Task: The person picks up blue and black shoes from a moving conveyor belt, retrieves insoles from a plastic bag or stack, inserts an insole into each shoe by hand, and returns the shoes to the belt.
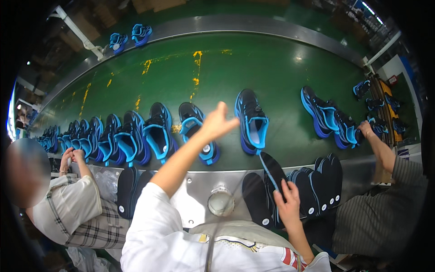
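Note:
My left hand is over the green conveyor belt, fingers spread and holding nothing, between two black and blue sneakers. Under my left wrist lies one sneaker, a round white mark showing inside it. To the right of that hand lies another sneaker, its opening towards me and a pale surface inside. My right hand grips a black insole with a blue edge, tilted up beside a stack of insoles on the metal ledge. The insole's tip is close to the heel of the right sneaker.
A row of sneakers runs left along the belt; more lie right. A round container and insole stacks stand on the ledge. Co-workers' hands are at the left and right.

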### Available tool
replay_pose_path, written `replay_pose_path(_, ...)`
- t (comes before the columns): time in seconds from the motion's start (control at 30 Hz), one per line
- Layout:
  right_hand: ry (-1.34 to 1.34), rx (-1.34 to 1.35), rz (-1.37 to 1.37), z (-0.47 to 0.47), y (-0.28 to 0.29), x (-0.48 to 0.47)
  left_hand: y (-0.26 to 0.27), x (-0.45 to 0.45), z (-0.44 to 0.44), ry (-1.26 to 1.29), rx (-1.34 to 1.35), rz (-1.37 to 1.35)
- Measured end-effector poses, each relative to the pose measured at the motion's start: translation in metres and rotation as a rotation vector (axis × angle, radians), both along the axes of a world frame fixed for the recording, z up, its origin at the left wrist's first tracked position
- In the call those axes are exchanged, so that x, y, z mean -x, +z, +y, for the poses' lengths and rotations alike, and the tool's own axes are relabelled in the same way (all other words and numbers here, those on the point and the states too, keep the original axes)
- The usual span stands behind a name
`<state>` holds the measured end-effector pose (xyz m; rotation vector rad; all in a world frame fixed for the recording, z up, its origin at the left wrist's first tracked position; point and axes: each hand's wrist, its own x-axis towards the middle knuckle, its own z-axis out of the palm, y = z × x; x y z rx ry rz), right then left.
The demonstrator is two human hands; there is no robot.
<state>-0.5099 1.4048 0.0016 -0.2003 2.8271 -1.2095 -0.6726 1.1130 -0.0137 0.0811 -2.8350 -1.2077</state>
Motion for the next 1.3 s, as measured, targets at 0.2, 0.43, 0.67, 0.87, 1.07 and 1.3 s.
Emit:
replay_pose_path(0.2, -0.116, 0.092, 0.262, 0.005, 0.039, 0.094, -0.042, 0.045, 0.048, -0.302, 0.321, 0.162)
replay_pose_path(0.43, 0.371, -0.316, 0.413, -0.028, 0.045, 0.145, -0.044, 0.076, 0.045, -0.092, -0.251, -0.251)
replay_pose_path(0.67, 0.424, -0.572, 0.101, -0.057, -0.023, 0.168, -0.05, 0.05, 0.061, 0.039, -0.419, -0.322)
replay_pose_path(0.87, 0.389, -0.505, 0.07, -0.079, -0.064, 0.179, -0.049, 0.048, 0.07, 0.07, 0.015, -0.098)
replay_pose_path(1.07, 0.461, -0.703, 0.014, -0.062, -0.01, 0.171, -0.069, 0.045, 0.072, 0.223, -0.156, 0.246)
replay_pose_path(1.3, 0.703, -0.495, -0.178, -0.045, -0.025, 0.199, -0.063, 0.052, 0.075, 0.127, -0.486, -0.127)
